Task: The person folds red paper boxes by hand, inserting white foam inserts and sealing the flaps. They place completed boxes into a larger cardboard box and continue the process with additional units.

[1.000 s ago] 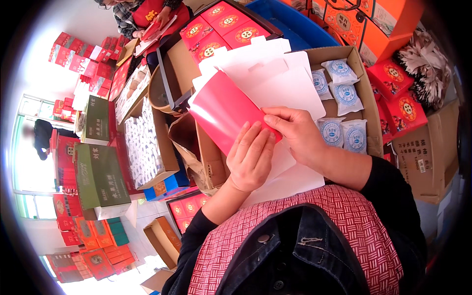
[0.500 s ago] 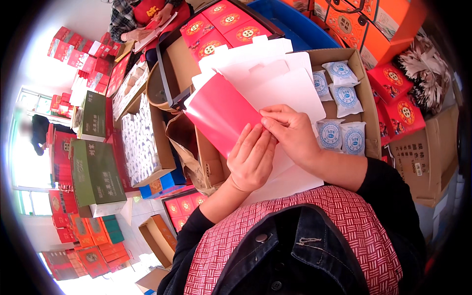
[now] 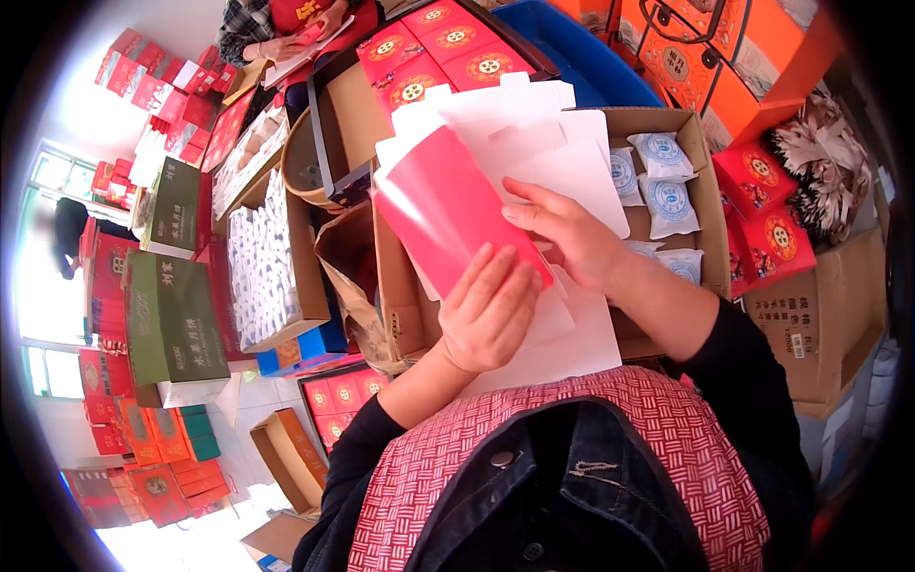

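A glossy red sheet of folded card (image 3: 443, 205) is tilted up in front of me, its kind of carton not clear. My left hand (image 3: 491, 310) grips its lower right part, fingers on the red face and the thumb hidden. By the card's right edge my right hand (image 3: 577, 234) has its fingers apart; whether a fingertip touches the card I cannot tell. White flat card blanks (image 3: 572, 167) with flaps lie in a loose pile beneath both hands, across an open cardboard box (image 3: 701, 143). Several white wrapped packets with blue round prints (image 3: 670, 203) sit in that box.
Ahead stands a tray of red square boxes (image 3: 453, 38) beside a blue bin (image 3: 581, 43). To the left are a carton of white packets (image 3: 262, 272) and green boxes (image 3: 176, 315). Orange gift boxes (image 3: 686, 57) stand far right. A co-worker's hands (image 3: 281, 48) hold papers at the back.
My right hand has let go of the card's right corner and opened its fingers. The red card has tilted more upright in my left hand, and the view has shifted slightly.
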Motion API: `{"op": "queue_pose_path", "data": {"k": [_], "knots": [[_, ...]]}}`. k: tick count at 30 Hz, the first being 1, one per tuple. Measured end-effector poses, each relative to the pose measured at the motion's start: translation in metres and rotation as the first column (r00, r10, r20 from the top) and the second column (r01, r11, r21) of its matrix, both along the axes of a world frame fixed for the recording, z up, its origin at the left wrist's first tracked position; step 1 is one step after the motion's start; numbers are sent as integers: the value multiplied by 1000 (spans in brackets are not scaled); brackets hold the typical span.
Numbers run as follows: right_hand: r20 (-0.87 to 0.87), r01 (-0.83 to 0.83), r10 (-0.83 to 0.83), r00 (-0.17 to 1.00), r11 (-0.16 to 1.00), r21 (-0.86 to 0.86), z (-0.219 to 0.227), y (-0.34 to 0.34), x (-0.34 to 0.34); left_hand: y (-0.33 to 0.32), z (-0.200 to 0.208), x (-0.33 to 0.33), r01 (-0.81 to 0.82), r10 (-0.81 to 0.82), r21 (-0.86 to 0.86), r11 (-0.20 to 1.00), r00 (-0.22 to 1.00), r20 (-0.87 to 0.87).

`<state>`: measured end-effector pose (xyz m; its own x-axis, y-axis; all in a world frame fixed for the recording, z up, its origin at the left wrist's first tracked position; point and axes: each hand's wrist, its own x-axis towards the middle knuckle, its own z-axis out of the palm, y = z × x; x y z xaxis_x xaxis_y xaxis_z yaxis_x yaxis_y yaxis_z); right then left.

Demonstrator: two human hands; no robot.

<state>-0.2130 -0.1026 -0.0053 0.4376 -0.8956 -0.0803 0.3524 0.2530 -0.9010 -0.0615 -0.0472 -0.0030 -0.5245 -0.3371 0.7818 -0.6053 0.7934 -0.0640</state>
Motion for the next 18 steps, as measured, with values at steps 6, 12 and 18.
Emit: {"op": "queue_pose_path", "data": {"k": [6, 12, 18], "knots": [[21, -103, 102, 995, 992, 78, 3, -12, 0, 2, 6, 2, 307, -301, 194, 932, 952, -61], [-201, 62, -95, 975, 984, -167, 6, -3, 2, -25, 3, 39, 484, 443, 621, 616, 438, -782], [-161, 200, -284, 945, 894, -402, 11, -12, -1, -27, -12, 31, 489, 414, 656, 575, 518, -749]]}}
